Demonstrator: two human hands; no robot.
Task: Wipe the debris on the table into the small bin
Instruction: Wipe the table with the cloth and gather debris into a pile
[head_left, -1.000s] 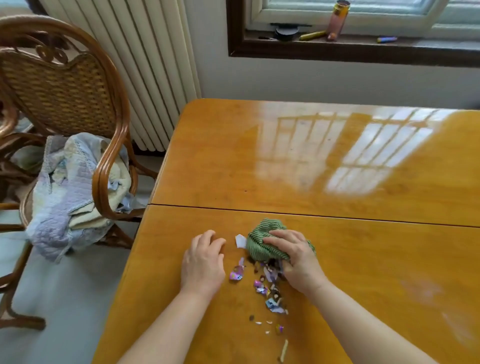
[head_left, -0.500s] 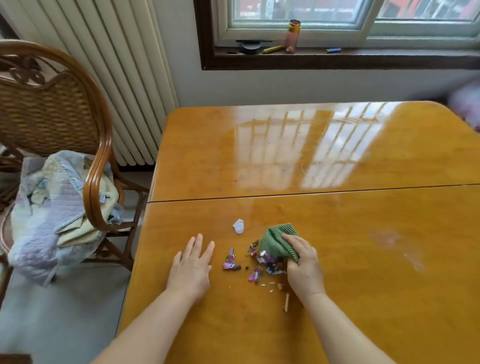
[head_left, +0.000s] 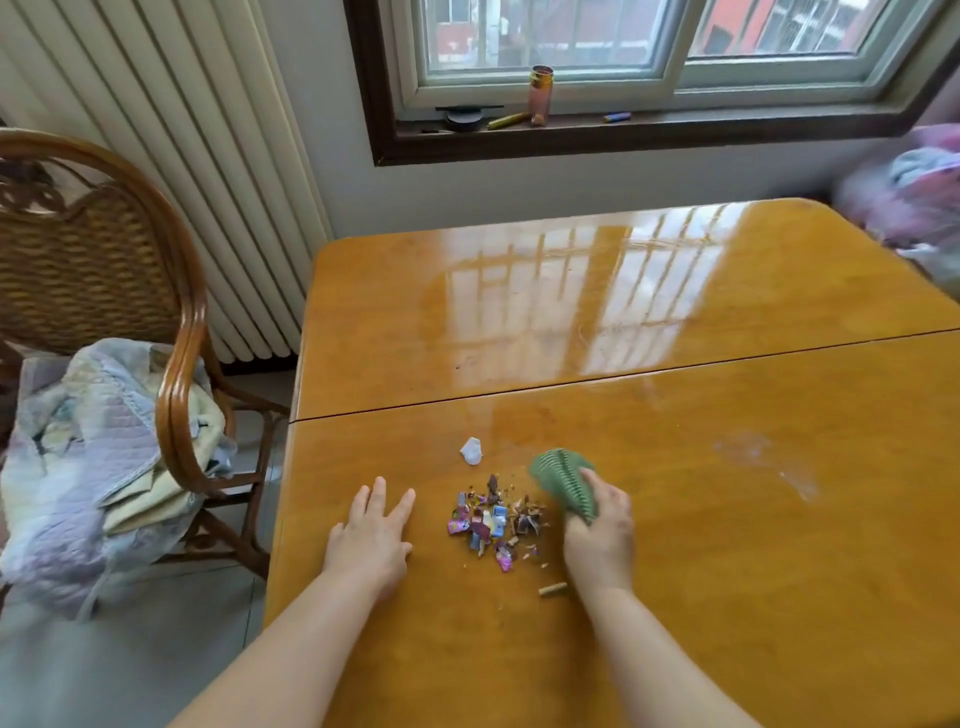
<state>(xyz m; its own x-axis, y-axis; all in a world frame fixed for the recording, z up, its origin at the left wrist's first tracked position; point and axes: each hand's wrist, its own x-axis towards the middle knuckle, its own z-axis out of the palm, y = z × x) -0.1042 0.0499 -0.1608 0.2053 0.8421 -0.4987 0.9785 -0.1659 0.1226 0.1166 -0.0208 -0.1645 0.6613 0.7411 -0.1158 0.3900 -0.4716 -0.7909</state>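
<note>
Glossy varnished wood table (head_left: 675, 519), ribbed green cloth (head_left: 563, 480), colourful paper debris (head_left: 491, 522), woven rattan chair (head_left: 88, 270).

right hand (head_left: 600, 535) gripping green cloth (head_left: 563, 480), debris (head_left: 493, 522) beside

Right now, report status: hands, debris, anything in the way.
Left hand flat on table, open. Right hand grips green cloth beside debris pile. White scrap and small stick lie apart from pile. No bin in view.
</note>
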